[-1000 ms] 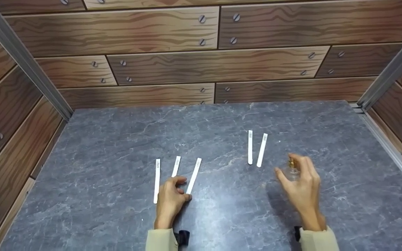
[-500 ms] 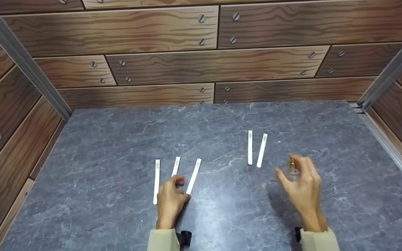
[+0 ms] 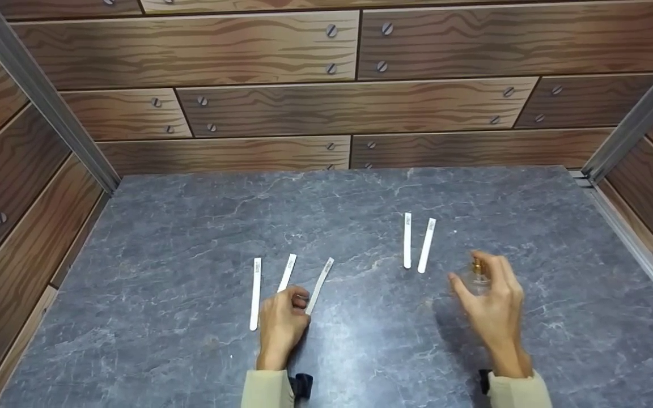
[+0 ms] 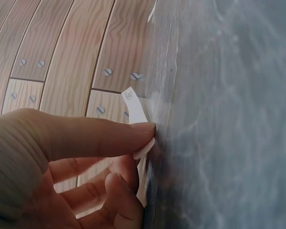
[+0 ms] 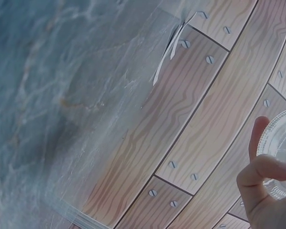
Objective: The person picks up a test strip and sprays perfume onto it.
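My left hand (image 3: 282,324) pinches the near end of a white perfume test strip (image 3: 321,283), the rightmost of three on the left side. In the left wrist view the strip (image 4: 137,109) bends up past my thumb, with small print at its far end. Two more test strips lie beside that hand: one flat at its left (image 3: 256,292), and a middle strip (image 3: 287,272) partly hidden behind the fingers. My right hand (image 3: 495,303) grips a small clear glass perfume bottle (image 3: 479,279) with a gold neck. Its round ridged base (image 5: 275,140) faces the right wrist camera.
Two further test strips, one straight (image 3: 407,241) and one slanted (image 3: 427,246), lie farther back, left of the bottle. All of this is on a grey marbled table (image 3: 190,226). Wood-patterned panels (image 3: 275,107) and metal posts (image 3: 644,107) stand around its back and sides.
The far end of the pinched strip has shifted right and lifted slightly, as my left hand moved a little right. My right hand keeps its hold on the bottle, almost unmoved.
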### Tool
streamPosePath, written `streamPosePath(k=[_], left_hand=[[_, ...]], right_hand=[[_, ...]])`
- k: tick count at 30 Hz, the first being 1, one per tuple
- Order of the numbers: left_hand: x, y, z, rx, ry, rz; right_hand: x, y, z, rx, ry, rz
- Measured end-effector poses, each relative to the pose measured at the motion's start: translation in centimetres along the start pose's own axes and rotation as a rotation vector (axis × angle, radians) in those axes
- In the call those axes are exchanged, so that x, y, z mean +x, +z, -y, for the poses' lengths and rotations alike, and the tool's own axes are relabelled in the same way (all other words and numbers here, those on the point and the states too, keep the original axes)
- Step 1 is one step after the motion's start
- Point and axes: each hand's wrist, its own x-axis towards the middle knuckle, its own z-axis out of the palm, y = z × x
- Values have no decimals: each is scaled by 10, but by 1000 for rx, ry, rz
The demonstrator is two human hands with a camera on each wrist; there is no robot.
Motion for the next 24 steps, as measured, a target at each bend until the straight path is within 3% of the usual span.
streamPosePath(k=[7, 10, 16, 19, 24], left_hand=[[-2, -2, 1, 10, 84, 93], [-1, -4, 1, -87, 96, 175], [2, -4, -9, -452, 20, 340], [3, -3, -14, -517, -19, 349], [3, 0, -19, -516, -46, 354]], right_hand=[[-2, 1, -1, -1, -13, -1], [-2, -1, -1, -4, -8, 3], [-1, -3, -2, -15, -7, 0], [0, -1, -2, -7, -23, -7], [-1, 1, -2, -1, -42, -4]])
